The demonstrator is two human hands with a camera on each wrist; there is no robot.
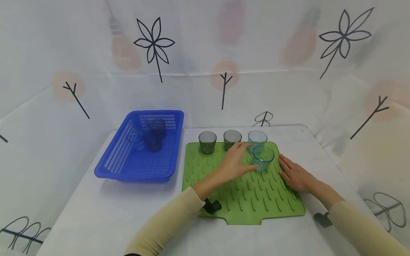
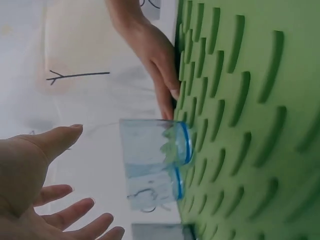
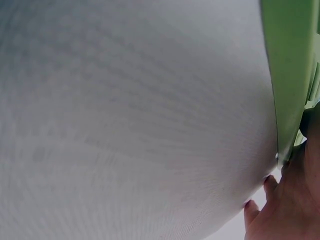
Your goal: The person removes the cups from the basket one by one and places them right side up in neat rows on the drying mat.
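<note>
My left hand (image 1: pixel 233 164) hovers over the green ridged mat (image 1: pixel 221 217), thumb and fingers spread beside a clear blue glass (image 1: pixel 264 160). In the left wrist view, a gap shows between those fingers (image 2: pixel 85 204) and the glass. Just behind it stands a second blue glass (image 1: pixel 257 136). Two grey glasses, a left one (image 1: pixel 207 143) and a right one (image 1: pixel 230 140), are in the same back row, upright along the mat's far edge. At the mat's right edge my right hand (image 1: pixel 297 177) rests with fingers extended, touching the rim.
A blue perforated basket (image 1: pixel 144 174) stands on the white table (image 1: pixel 128 209) to the left, with several dark and clear glasses (image 1: pixel 155 137) inside. Behind the table hangs a white patterned cloth (image 1: pixel 192 96).
</note>
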